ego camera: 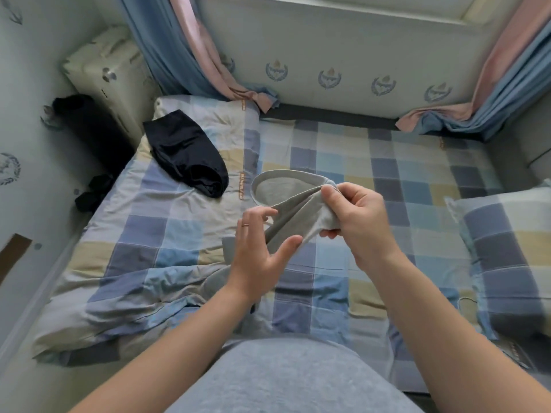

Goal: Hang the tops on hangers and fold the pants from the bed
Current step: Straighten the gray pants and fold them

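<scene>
The right hand (pixel 354 222) pinches the soft grey cloth garment (pixel 295 217). The left hand (pixel 262 257), fingers spread, touches it under the right fingers. Past the left fingers, black folded pants (pixel 187 153) look done. Hanging is left.

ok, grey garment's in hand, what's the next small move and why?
Probably close the left hand on the grey knit garment beside the right hand and pull it flat. Only the right hand pinches it, bunched; the left hand is open, thumb just touching the cloth.
</scene>
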Demonstrator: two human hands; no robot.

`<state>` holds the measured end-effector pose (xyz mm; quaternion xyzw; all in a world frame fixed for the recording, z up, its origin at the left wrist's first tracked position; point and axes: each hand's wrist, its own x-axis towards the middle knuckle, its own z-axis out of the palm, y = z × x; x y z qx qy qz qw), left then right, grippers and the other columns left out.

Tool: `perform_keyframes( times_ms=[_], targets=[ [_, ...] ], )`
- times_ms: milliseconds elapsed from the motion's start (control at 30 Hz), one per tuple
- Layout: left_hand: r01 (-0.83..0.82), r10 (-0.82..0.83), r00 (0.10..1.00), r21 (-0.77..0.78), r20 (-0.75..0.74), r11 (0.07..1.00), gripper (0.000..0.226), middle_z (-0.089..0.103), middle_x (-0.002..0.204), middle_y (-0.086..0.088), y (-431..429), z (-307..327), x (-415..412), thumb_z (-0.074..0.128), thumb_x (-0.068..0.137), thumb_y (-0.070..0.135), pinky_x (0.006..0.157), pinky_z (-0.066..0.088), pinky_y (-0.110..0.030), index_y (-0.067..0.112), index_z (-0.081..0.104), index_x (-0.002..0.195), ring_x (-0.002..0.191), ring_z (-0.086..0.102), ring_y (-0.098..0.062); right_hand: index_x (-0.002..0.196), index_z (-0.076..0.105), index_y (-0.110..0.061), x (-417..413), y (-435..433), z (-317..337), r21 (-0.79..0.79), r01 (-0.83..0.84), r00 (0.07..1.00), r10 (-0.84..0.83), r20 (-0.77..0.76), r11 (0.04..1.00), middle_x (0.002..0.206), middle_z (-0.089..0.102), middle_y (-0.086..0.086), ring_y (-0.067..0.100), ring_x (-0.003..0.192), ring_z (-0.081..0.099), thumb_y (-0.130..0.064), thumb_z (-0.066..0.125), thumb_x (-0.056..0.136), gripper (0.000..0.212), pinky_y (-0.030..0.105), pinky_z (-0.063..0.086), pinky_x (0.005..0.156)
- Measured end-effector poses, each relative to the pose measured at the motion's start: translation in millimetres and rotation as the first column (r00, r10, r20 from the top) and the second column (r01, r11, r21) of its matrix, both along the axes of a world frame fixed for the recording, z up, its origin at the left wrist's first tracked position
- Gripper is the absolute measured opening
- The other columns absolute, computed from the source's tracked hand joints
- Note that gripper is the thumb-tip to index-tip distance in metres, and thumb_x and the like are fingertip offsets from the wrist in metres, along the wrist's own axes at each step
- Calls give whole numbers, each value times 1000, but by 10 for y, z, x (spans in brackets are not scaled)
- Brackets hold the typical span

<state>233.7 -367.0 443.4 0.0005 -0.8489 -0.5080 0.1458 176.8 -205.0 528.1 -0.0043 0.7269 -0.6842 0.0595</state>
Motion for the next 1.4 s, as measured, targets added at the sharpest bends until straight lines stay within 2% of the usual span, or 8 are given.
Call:
perform_keyframes(
  times_ms=[167,433,600,833,1000,1100,1233,1400],
  targets=[
    [251,-228,942,-63,247,966,33,58,87,6,584,-72,-22,64,89,49,75,48,-42,18,59,98,82,55,-20,82,67,-6,43,490,50,-43,38,999,-37,16,998,68,66,3,15,59,66,-15,61,100,22,23,50,45],
    [180,-133,851,-44,508,983,30,55,70,-3,1117,-324,-158,51,103,21,60,34,-36,9,53,75,68,49,-22,84,72,-10,124,1355,-71,-35,172,980,-167,107,985,80,71,6,19,79,70,-18,61,100,21,25,56,54],
    [78,-192,832,234,521,969,26,60,81,-20,1386,-237,-181,48,104,12,67,39,-40,-9,61,94,77,50,-18,91,74,-13,117,1673,-160,-130,235,964,-214,157,963,100,73,20,34,97,72,-18,61,100,16,27,57,57],
    [-97,-206,873,573,441,814,32,76,95,0,1634,98,-246,48,105,16,76,56,-25,25,77,96,90,68,-13,117,66,-19,187,2049,-513,-93,26,982,-8,189,995,113,75,1,19,109,70,-20,61,97,20,39,56,86],
    [-75,-249,870,615,425,785,31,73,91,-11,1731,355,-273,47,107,25,73,58,-40,14,72,94,85,69,-24,117,62,-35,360,1977,-839,84,-289,914,249,320,953,119,71,-13,3,115,64,-25,78,84,38,25,54,94],
    [-36,-262,890,630,373,776,31,69,86,-15,1774,504,-278,49,106,25,71,55,-39,12,70,88,83,67,-26,107,61,-41,448,1802,-993,163,-396,851,294,436,904,100,73,-23,-9,95,66,-33,82,78,36,12,52,73],
    [11,-279,902,629,328,777,31,69,82,-5,1717,577,-299,50,106,24,68,55,-35,20,72,84,79,66,-18,95,70,-21,398,1648,-1051,395,-343,889,158,430,853,96,73,2,16,86,64,-36,65,92,17,33,48,71],
    [109,-359,853,543,380,833,26,74,92,10,1409,369,-301,65,93,39,77,54,-23,17,63,106,89,70,-6,100,73,-12,328,1668,-889,177,-124,944,61,324,976,103,74,20,35,98,70,-19,67,96,10,51,57,80]
  ],
)
